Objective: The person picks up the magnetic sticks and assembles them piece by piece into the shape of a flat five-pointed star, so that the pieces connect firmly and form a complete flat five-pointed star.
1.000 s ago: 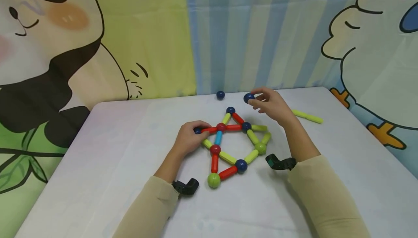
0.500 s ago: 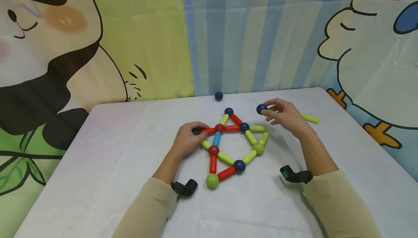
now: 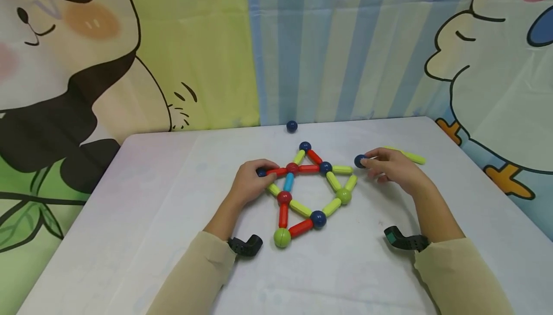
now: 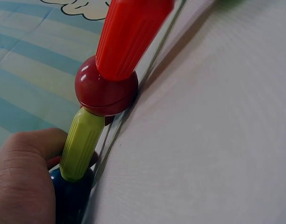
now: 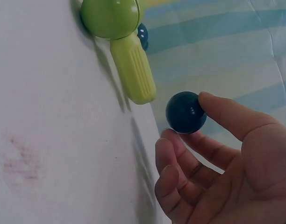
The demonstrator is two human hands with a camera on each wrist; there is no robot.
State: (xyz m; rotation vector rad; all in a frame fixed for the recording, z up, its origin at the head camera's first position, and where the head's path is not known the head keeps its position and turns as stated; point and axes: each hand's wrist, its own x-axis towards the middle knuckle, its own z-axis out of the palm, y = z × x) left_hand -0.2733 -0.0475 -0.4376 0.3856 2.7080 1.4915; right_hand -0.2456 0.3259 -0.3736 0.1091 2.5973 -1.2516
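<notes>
A flat frame of coloured rods and balls, like magnetic building pieces, lies on the white table. My left hand point(image 3: 250, 181) grips its left corner at a dark blue ball point(image 4: 72, 193), where a red rod point(image 3: 277, 172) and a yellow-green rod point(image 4: 80, 144) meet; the fingers partly hide that ball. Between thumb and fingertips, my right hand point(image 3: 396, 168) pinches another dark blue ball point(image 5: 185, 112). This ball is just right of two free rod ends, a yellow-green rod point(image 3: 342, 169) and a second yellow-green rod point(image 5: 133, 70) rising from a green ball point(image 3: 343, 196), apart from both.
A loose dark blue ball point(image 3: 292, 126) sits at the table's back edge. Behind the right hand lies a loose yellow-green stick point(image 3: 412, 156). The frame's near corner is a green ball point(image 3: 282, 237). A printed cloth point(image 3: 345, 41) hangs behind the table point(image 3: 173, 209).
My right hand has carried its dark blue ball rightward and toward me, from the back of the table to beside the frame's right rods. The left hand has stayed on the left corner.
</notes>
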